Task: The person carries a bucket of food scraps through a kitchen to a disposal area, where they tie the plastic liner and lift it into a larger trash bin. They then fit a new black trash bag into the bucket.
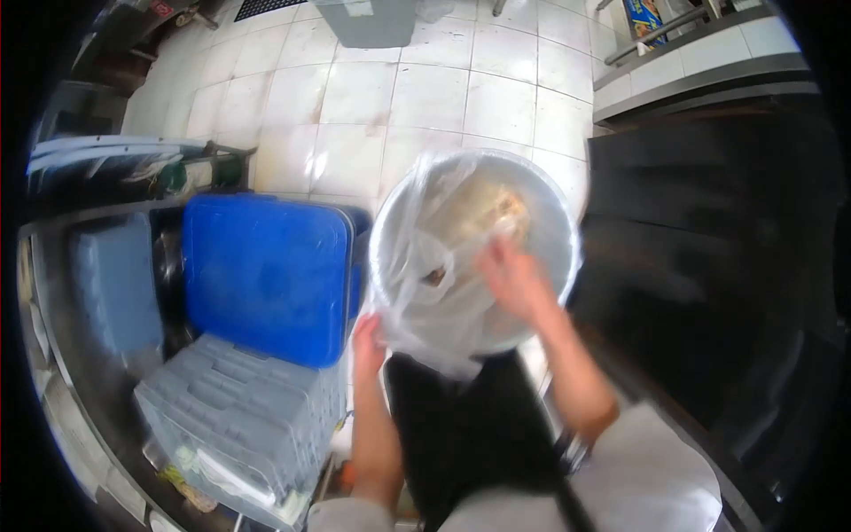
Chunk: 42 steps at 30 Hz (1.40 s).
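A large round metal pot sits low in front of me. A clear plastic bag drapes over its left and near sides and hangs over the near rim. Inside, toward the far right, lies a pale, brownish mass that looks like food; its kind is not clear. At the left near rim, my left hand is closed on the edge of the bag, close against the pot. My right hand reaches into the pot beside the pale mass. Motion smears its fingers, so what they hold cannot be made out.
Left of the pot stand a blue plastic lid or bin and a grey ribbed crate. A dark counter or cabinet runs along the right. Farther off, a grey bin stands on the white tiled floor.
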Each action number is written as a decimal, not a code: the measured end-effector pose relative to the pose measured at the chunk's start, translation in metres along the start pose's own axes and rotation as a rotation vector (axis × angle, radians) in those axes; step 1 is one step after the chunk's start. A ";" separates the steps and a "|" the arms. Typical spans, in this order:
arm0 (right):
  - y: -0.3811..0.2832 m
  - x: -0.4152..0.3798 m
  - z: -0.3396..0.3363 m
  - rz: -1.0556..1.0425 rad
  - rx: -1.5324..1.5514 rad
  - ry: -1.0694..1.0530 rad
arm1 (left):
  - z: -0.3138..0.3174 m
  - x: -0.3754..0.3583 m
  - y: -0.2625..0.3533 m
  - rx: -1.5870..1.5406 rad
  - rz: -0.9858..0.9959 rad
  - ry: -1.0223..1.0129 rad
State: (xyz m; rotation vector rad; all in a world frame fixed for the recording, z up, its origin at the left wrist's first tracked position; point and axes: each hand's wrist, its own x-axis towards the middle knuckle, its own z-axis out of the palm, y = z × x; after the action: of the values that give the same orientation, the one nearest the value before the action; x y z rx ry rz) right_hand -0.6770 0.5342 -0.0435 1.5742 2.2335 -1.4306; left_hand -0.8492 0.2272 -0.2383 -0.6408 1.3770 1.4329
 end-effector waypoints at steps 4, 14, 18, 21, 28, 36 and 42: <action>0.033 0.167 0.094 -0.316 0.342 0.453 | 0.069 -0.084 0.046 0.057 0.294 0.060; 0.185 0.049 0.087 -0.197 -0.797 -0.589 | 0.178 -0.171 -0.124 1.116 0.482 -0.452; 0.176 0.013 -0.075 0.008 -0.750 -0.237 | 0.146 -0.211 -0.104 1.539 0.757 -0.069; 0.112 -0.008 -0.136 0.063 -0.781 -0.141 | 0.138 -0.194 -0.090 1.619 0.727 -0.102; 0.086 -0.038 -0.065 -0.551 -0.918 -0.302 | 0.110 -0.087 -0.092 1.901 0.595 -0.559; 0.067 0.067 -0.141 -0.026 -0.540 0.230 | 0.068 -0.099 0.078 0.851 0.260 0.099; -0.057 0.008 -0.186 -0.408 -0.812 0.550 | 0.123 -0.157 0.109 1.377 0.902 0.000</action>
State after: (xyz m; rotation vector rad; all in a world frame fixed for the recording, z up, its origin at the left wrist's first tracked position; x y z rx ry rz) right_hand -0.6438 0.6672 0.0945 1.3365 2.9699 0.0287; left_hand -0.8599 0.3138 -0.0287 0.9641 2.3164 0.6909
